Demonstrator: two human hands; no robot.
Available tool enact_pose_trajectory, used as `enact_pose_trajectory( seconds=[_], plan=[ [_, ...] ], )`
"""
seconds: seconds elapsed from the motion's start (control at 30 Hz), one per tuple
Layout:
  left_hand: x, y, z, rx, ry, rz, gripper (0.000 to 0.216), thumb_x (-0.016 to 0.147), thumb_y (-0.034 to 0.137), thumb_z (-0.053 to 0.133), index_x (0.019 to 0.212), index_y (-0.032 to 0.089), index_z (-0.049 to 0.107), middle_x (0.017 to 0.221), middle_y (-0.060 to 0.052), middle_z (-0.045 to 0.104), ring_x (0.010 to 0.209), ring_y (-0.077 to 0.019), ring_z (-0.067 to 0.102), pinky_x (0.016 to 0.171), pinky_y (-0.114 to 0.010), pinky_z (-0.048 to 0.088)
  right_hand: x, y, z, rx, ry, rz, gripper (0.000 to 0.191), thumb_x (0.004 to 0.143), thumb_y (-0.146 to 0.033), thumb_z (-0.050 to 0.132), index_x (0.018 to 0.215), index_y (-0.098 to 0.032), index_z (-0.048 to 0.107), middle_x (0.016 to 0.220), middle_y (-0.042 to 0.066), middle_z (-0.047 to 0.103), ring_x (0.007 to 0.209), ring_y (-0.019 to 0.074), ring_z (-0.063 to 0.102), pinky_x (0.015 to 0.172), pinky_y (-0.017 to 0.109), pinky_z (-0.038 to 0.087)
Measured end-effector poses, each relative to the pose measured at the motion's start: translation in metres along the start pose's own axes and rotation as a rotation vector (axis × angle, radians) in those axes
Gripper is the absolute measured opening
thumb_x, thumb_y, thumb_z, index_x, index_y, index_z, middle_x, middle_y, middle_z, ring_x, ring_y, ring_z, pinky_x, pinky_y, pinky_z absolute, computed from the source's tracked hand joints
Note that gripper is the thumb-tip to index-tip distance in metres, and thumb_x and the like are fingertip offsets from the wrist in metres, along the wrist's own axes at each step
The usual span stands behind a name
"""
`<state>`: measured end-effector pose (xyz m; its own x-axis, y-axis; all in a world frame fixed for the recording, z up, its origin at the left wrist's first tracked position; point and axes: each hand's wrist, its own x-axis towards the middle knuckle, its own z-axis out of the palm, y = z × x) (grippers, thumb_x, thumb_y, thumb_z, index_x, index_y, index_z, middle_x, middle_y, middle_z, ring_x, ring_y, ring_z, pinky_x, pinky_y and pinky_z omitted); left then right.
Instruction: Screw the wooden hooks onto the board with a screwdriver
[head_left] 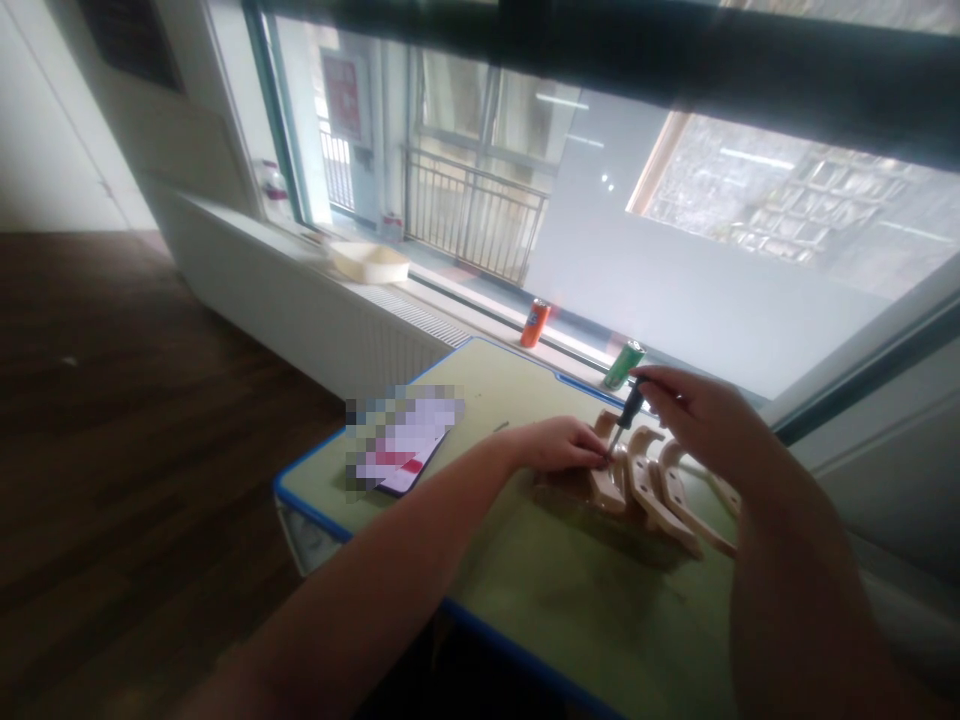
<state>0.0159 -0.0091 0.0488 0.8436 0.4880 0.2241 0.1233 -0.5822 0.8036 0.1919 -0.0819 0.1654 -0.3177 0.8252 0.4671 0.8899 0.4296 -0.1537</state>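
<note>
The screwdriver [627, 412], black-handled with a thin shaft, slants above the green tabletop [525, 580], handle up-right toward the window and tip down-left at the curved wooden pieces [652, 490]. The right hand [701, 415] is clamped round its handle. The left hand [559, 445], fingers together, pinches the nearest piece.

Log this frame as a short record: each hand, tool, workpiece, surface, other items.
left hand: lies on the wooden parts, fingers beside the screwdriver tip; grasp unclear
right hand: grips the screwdriver handle
screwdriver: tilted, tip down at the wooden parts
wooden parts: curved pale pieces in a row on the desk
desk: green top, blue edge
other items: phone at desk's left; orange can and green can on the sill
</note>
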Motion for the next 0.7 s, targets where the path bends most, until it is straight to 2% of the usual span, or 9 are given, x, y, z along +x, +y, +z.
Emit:
enact_pose_trajectory(
  seconds=[0.13, 0.23, 0.33, 0.47, 0.57, 0.7],
  plan=[
    [0.0, -0.001, -0.001, -0.023, 0.014, 0.009, 0.031, 0.08, 0.034, 0.056, 0.104, 0.018, 0.068, 0.099, -0.004, 0.068, 0.087, -0.0154, 0.06, 0.082, -0.025, 0.043, 0.002, -0.003, 0.003, -0.009, 0.002, 0.09, 0.037, 0.086, -0.043, 0.046, 0.113, -0.021, 0.059, 0.071, 0.003, 0.066, 0.054, 0.0158, 0.056, 0.053, 0.03, 0.043],
    [0.0, -0.003, 0.001, -0.055, 0.057, -0.012, 0.032, 0.078, 0.033, 0.058, 0.103, 0.017, 0.069, 0.097, -0.005, 0.069, 0.086, -0.0157, 0.061, 0.081, -0.027, 0.044, 0.003, -0.003, 0.005, -0.039, 0.007, 0.078, 0.034, 0.086, -0.046, 0.045, 0.101, -0.02, 0.062, 0.073, 0.004, 0.066, 0.057, 0.0167, 0.058, 0.056, 0.03, 0.044],
    [0.002, -0.002, 0.006, -0.082, 0.212, -0.042, 0.031, 0.079, 0.033, 0.055, 0.1, 0.014, 0.068, 0.093, -0.006, 0.069, 0.083, -0.015, 0.061, 0.077, -0.027, 0.046, 0.004, -0.001, 0.005, -0.091, 0.033, 0.053, 0.035, 0.086, -0.045, 0.044, 0.1, -0.021, 0.065, 0.085, 0.006, 0.069, 0.071, 0.0211, 0.063, 0.064, 0.034, 0.047],
    [0.006, 0.008, 0.016, -0.146, 0.457, -0.008, 0.042, 0.079, 0.046, 0.054, 0.099, 0.012, 0.067, 0.092, -0.008, 0.068, 0.078, -0.014, 0.06, 0.071, -0.026, 0.047, 0.004, 0.003, 0.005, -0.112, 0.051, 0.034, 0.035, 0.087, -0.037, 0.044, 0.107, -0.02, 0.066, 0.098, 0.008, 0.07, 0.087, 0.0243, 0.064, 0.074, 0.035, 0.048],
    [0.007, 0.017, 0.022, -0.191, 0.533, -0.009, 0.05, 0.072, 0.052, 0.061, 0.104, 0.013, 0.065, 0.088, -0.007, 0.067, 0.07, -0.0115, 0.058, 0.064, -0.024, 0.046, 0.003, 0.004, 0.004, -0.112, 0.066, 0.059, 0.031, 0.085, -0.036, 0.048, 0.103, -0.021, 0.068, 0.09, 0.006, 0.071, 0.078, 0.0216, 0.064, 0.069, 0.032, 0.047],
    [0.008, 0.02, 0.024, -0.239, 0.594, 0.006, 0.047, 0.066, 0.047, 0.069, 0.099, 0.014, 0.066, 0.083, -0.005, 0.067, 0.067, -0.0096, 0.056, 0.064, -0.023, 0.046, 0.002, -0.002, 0.002, -0.108, 0.07, 0.114, 0.03, 0.083, -0.046, 0.05, 0.088, -0.022, 0.069, 0.071, 0.001, 0.068, 0.057, 0.0146, 0.057, 0.055, 0.027, 0.04]
  ],
)
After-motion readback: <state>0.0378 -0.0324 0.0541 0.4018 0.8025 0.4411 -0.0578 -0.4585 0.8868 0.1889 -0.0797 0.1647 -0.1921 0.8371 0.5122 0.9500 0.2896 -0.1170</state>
